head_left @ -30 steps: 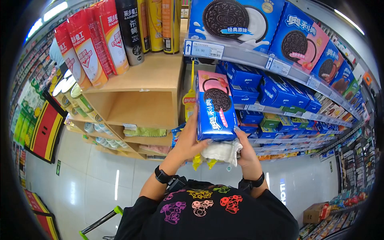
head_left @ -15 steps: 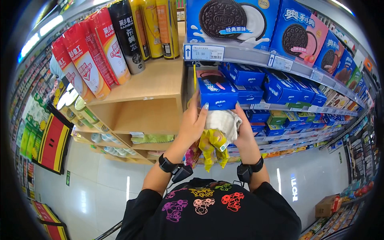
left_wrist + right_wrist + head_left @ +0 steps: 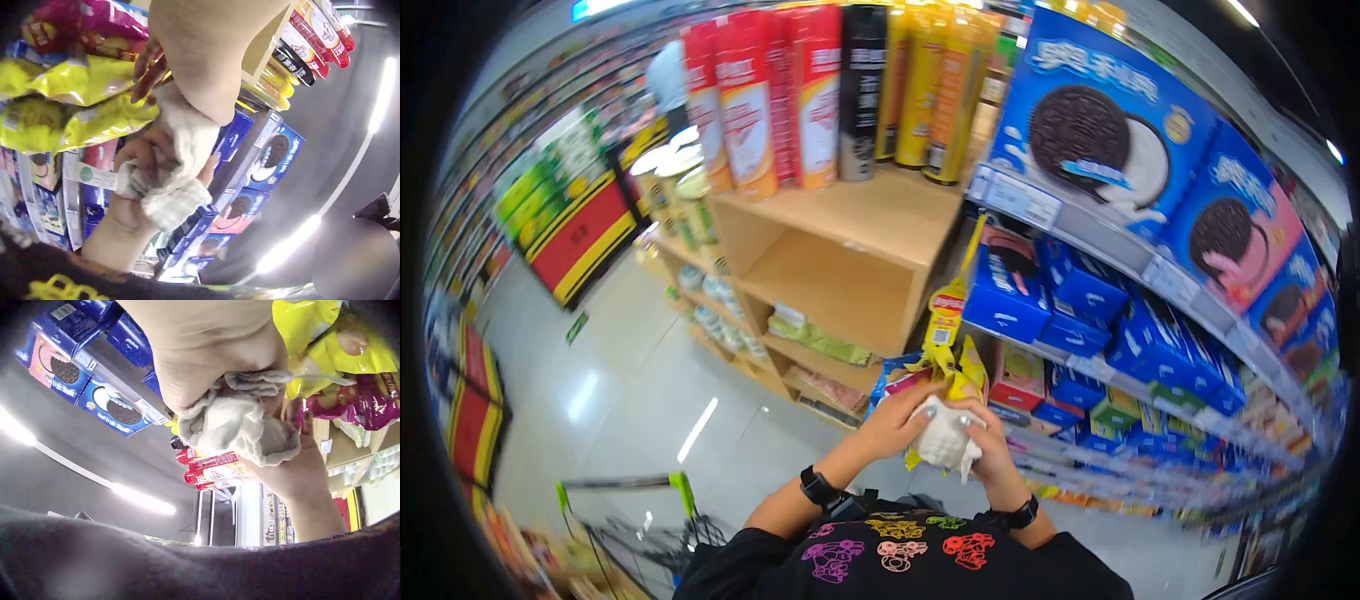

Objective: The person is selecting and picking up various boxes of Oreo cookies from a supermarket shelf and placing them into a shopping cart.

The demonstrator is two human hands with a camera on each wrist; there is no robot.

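half a second ago both hands are up at the blue-and-pink oreo box; now it sits on the shelf above the right grip, and the hands are lower, around the white cloth. the left grip and the right grip are both clamped on that cloth, thumbs on its near side, the cloth bunched between them. the view has swung too, so more of the green-ended cart handle shows, well to the left of the left grip.

pale tiled floor stretches left of the left grip. the wooden unit ends above the grips, its side edge running down toward them; spray cans stand on its top.

just beyond the fingers, yellow packets hang close in the way, below a yellow hanging tag. rows of blue boxes fill shelves right of the right grip, with a price rail jutting out higher up.
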